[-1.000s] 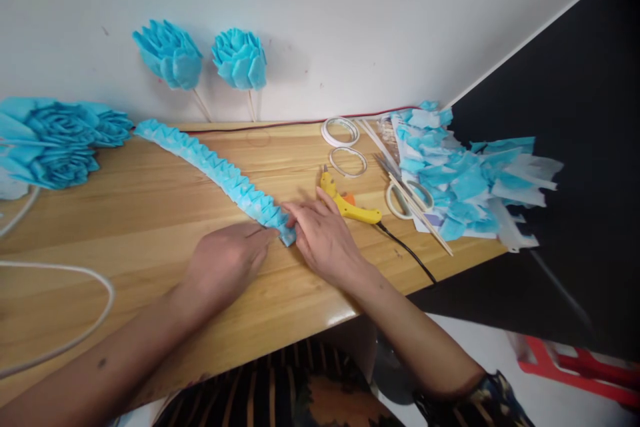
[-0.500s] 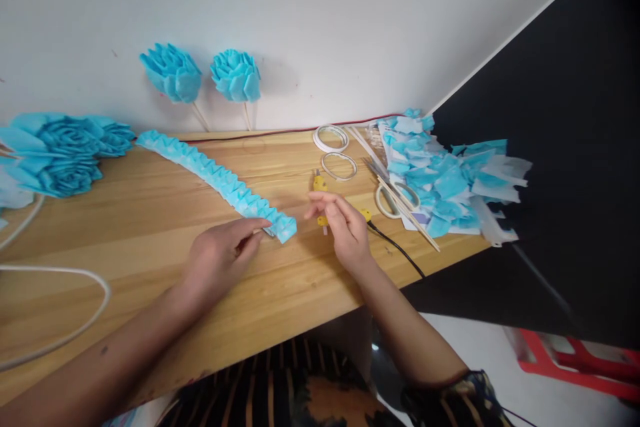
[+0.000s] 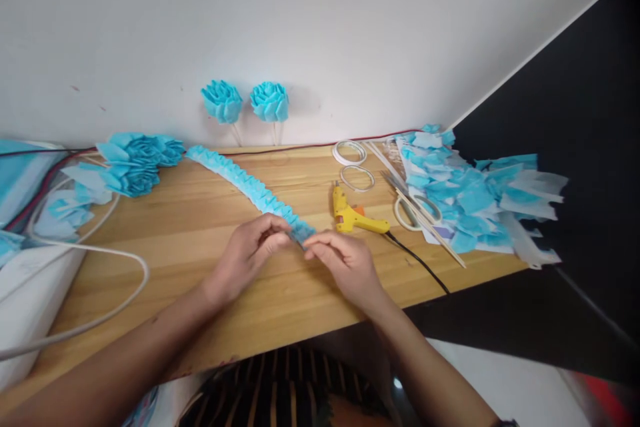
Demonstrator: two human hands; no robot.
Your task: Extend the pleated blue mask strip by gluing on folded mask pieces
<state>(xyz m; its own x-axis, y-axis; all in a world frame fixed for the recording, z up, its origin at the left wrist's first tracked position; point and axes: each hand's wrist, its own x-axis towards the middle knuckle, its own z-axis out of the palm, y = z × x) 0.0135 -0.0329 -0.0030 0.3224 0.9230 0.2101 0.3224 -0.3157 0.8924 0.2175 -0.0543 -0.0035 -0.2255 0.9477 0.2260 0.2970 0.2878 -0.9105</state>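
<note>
A long strip of folded blue paper petals (image 3: 250,187) runs slantwise over the wooden table, its near end between my two hands. My left hand (image 3: 253,250) pinches that end from the left. From the right, my right hand (image 3: 345,260) closes thumb and fingers on the strip's tip. The fingers partly cover the tip. Just beyond my right hand lies a yellow glue gun (image 3: 357,215) on its side, with a black cord.
Two blue paper flowers on sticks (image 3: 270,101) lean on the wall; more blue flowers (image 3: 133,163) lie at left. Tape rolls (image 3: 350,153), scissors (image 3: 407,203), thin sticks (image 3: 440,238) and a heap of blue paper pieces (image 3: 460,193) are on the right. A white cable (image 3: 143,267) loops at left.
My right hand has come left and down onto the strip's end and pinches it, uncovering the glue gun. My left hand still holds the strip. The view has shifted.
</note>
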